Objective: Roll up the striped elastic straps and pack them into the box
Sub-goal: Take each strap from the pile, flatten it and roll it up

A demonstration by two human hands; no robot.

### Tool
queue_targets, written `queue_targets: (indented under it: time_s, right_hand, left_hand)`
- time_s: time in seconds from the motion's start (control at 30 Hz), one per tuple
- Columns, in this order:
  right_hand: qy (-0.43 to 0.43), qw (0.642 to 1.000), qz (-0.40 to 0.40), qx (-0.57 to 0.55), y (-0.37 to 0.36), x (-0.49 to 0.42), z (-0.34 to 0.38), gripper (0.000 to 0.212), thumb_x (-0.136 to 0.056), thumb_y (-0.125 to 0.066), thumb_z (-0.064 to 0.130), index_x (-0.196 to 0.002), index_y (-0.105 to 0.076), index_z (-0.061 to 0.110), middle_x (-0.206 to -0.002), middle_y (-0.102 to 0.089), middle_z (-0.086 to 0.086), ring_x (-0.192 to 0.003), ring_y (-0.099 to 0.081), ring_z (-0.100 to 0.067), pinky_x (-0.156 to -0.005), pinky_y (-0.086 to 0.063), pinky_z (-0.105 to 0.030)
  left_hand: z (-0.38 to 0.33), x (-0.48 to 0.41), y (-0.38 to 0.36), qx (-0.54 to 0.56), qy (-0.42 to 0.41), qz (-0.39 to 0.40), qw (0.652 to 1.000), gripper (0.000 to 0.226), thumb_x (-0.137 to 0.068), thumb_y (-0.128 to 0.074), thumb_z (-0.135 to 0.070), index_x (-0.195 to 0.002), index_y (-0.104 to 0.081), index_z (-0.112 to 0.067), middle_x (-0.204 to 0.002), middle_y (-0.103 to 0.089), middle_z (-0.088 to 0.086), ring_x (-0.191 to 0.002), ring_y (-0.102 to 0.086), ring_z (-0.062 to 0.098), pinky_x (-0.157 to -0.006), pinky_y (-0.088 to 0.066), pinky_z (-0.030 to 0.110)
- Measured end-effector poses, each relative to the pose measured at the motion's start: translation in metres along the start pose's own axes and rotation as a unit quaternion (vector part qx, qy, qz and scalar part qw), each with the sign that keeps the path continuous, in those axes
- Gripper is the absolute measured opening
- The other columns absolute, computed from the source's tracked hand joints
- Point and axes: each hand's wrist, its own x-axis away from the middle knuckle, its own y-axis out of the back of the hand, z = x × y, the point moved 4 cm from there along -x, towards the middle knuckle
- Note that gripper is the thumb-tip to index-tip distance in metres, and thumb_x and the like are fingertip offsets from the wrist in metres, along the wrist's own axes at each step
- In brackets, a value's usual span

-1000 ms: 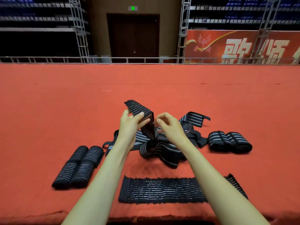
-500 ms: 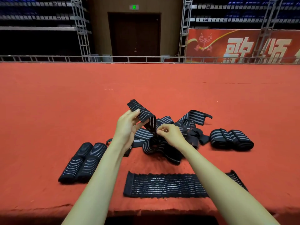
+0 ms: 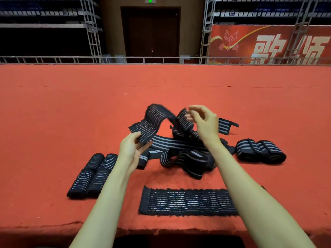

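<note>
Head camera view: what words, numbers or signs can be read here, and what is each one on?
"歌颂": big white characters on the red banner, their bottoms hidden behind the railing.
Small yellow writing under the banner's emblem: too blurred to read.
Green sign above the door: too small to read.
Striped straps: no label shows.

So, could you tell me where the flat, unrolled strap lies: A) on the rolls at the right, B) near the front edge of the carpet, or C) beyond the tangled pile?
B: the flat strap lies spread near the front edge of the red carpet, on the near side of the tangled pile.
</note>
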Motion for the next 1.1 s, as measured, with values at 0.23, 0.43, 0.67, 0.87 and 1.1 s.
queue_targets:
  time_s: [0.23, 0.43, 0.67, 0.87, 1.1]
  right_hand:
    - [-0.094, 0.925, 0.208, 0.305, 0.006, 0.027, -0.048, 0.016, -0.088, -0.065, 0.017, -0.102, -0.071, 0.016, -0.101, -0.071, 0.002, -0.094, -0.062, -0.008, -0.083, -0.041, -0.017]
    - [-0.098, 0.907, 0.225, 0.344, 0.002, 0.028, -0.079, 0.021, -0.089, -0.064, 0.016, -0.109, -0.067, 0.014, -0.110, -0.068, 0.000, -0.101, -0.060, -0.012, -0.083, -0.038, -0.019]
    - [-0.069, 0.865, 0.318, 0.382, -0.024, 0.013, -0.100, 0.035, -0.088, -0.065, 0.028, -0.120, -0.064, 0.013, -0.122, -0.063, -0.003, -0.115, -0.055, -0.017, -0.091, -0.037, -0.021]
    - [-0.066, 0.832, 0.364, 0.414, -0.019, 0.027, -0.128, 0.049, -0.079, -0.068, 0.050, -0.119, -0.062, 0.022, -0.119, -0.063, 0.002, -0.112, -0.054, -0.016, -0.097, -0.043, -0.038]
    - [-0.004, 0.808, 0.335, 0.484, -0.010, 0.029, -0.130, 0.057, -0.087, -0.061, 0.046, -0.138, -0.046, 0.025, -0.138, -0.049, 0.002, -0.129, -0.041, -0.019, -0.105, -0.031, -0.034]
  left_hand:
    - [0.036, -0.013, 0.025, -0.236, -0.002, -0.052, 0.970, 0.015, -0.090, -0.049, -0.011, -0.102, -0.052, -0.003, -0.104, -0.064, 0.021, -0.080, -0.066, 0.023, -0.075, -0.058, 0.037]
    - [0.036, -0.023, 0.020, -0.570, -0.203, -0.031, 0.795, 0.062, -0.094, -0.037, -0.001, -0.146, -0.028, -0.032, -0.086, -0.060, 0.013, -0.075, -0.058, 0.026, -0.068, -0.036, 0.031]
    - [0.074, -0.066, -0.015, -0.701, -0.149, 0.106, 0.689, 0.058, -0.092, -0.054, -0.035, -0.143, -0.037, -0.014, -0.146, -0.033, 0.006, -0.136, -0.032, 0.024, -0.105, -0.035, 0.041]
    - [0.096, -0.091, -0.020, -0.806, -0.090, 0.239, 0.534, 0.060, -0.080, -0.066, -0.046, -0.133, -0.048, -0.023, -0.127, -0.045, 0.004, -0.125, -0.040, 0.024, -0.093, -0.039, 0.037]
    - [0.068, -0.086, -0.016, -0.708, -0.249, 0.104, 0.653, 0.022, -0.092, -0.053, -0.032, -0.105, -0.067, -0.021, -0.108, -0.058, 0.000, -0.099, -0.059, 0.027, -0.079, -0.048, 0.039]
